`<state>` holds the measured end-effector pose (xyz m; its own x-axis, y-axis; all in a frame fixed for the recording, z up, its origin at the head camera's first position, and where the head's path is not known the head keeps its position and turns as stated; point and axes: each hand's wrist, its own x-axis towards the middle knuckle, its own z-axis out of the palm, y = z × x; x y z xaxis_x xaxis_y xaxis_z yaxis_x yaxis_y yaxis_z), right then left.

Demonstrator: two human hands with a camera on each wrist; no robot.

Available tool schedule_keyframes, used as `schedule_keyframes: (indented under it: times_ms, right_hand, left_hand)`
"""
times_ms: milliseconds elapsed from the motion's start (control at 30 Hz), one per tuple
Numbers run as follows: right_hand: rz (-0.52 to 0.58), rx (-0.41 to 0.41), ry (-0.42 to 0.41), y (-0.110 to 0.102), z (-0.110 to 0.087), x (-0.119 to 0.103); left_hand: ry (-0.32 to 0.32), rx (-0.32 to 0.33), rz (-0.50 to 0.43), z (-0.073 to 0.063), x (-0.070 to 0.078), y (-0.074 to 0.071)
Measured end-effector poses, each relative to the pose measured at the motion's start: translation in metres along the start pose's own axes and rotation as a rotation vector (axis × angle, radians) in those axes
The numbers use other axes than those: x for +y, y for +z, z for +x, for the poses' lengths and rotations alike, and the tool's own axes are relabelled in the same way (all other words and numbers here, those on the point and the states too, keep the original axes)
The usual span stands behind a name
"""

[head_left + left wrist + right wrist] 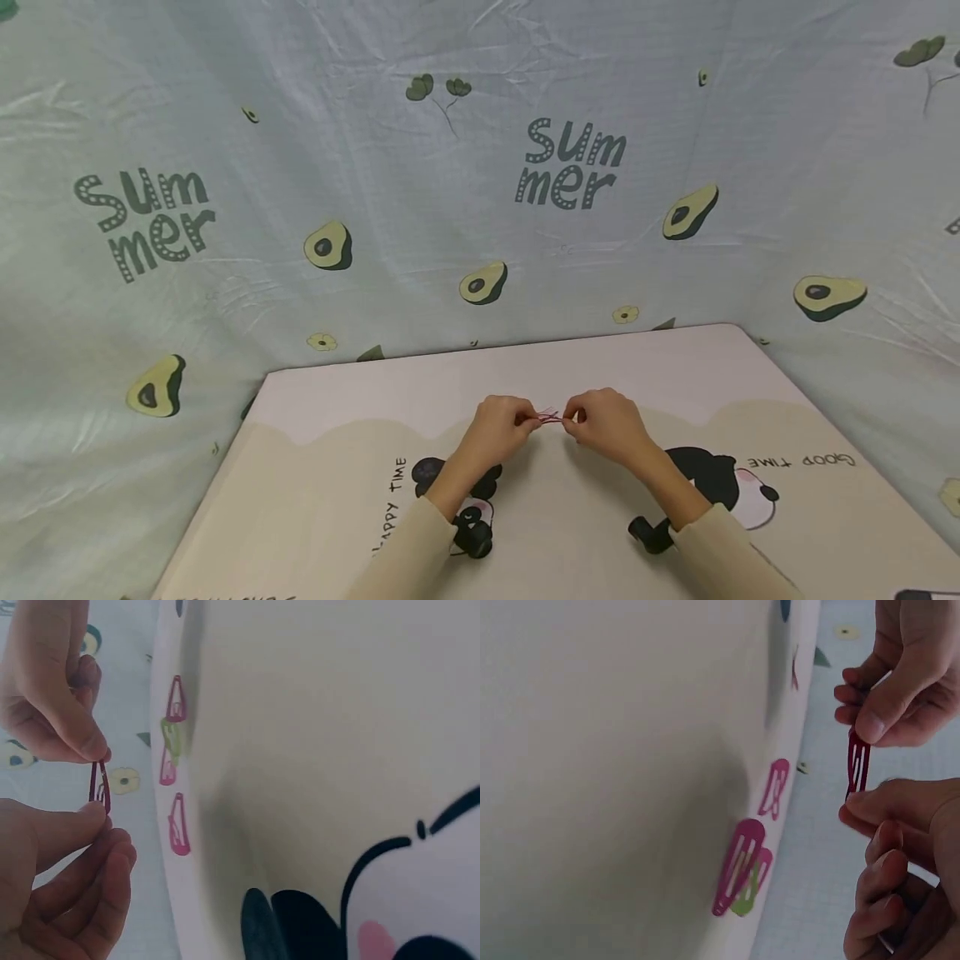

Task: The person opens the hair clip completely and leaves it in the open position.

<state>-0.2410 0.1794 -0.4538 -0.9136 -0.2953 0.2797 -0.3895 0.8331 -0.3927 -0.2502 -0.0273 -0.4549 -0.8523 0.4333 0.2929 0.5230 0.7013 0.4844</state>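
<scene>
A dark red snap hair clip (93, 782) is stretched between the two hands above the table's far edge. My left hand (501, 425) pinches one end between thumb and fingertips. My right hand (606, 423) pinches the opposite end the same way. In the right wrist view the slotted frame of this hair clip (851, 761) shows between the fingertips, its ends covered. Below lie more hair clips: a pink one (178, 838), a green one (169, 733) overlapping pink ones, and a larger magenta one (726, 881).
The table (322, 492) carries a cream and pink cover with printed pandas and lettering. Behind it hangs a pale curtain (420, 183) with avocado prints. A dark-edged object (911, 594) shows at the bottom right corner.
</scene>
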Motion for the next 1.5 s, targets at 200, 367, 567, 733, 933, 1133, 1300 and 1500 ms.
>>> schedule_keyframes:
  times_ms: [200, 367, 567, 733, 933, 1133, 1300, 1500]
  right_hand:
    - [-0.014, -0.072, 0.099, 0.014, 0.009, -0.003]
    - [-0.066, -0.116, 0.112, 0.022, 0.012, -0.004]
    - [-0.101, -0.14, 0.109, 0.026, 0.013, -0.007]
    - [-0.125, -0.139, 0.11, 0.026, 0.013, -0.007]
    - [-0.14, -0.121, 0.113, 0.027, 0.014, -0.006]
    - [-0.147, -0.123, 0.112, 0.023, 0.014, -0.007]
    - [-0.133, -0.104, 0.115, 0.015, 0.015, -0.013]
    - [-0.087, -0.079, 0.046, 0.006, 0.021, -0.026]
  left_hand:
    - [-0.079, -0.041, -0.023, 0.007, -0.008, 0.008]
    - [-0.12, -0.062, 0.01, 0.01, -0.011, 0.013]
    - [-0.155, -0.092, 0.069, 0.009, -0.012, 0.018]
    - [-0.159, -0.085, 0.081, 0.009, -0.013, 0.023]
    - [-0.165, -0.084, 0.088, 0.01, -0.013, 0.025]
    - [-0.18, -0.055, 0.042, 0.005, -0.013, 0.018]
    - [-0.17, 0.011, 0.023, -0.005, -0.019, 0.0]
    - [-0.202, 0.104, 0.031, -0.022, -0.03, -0.026]
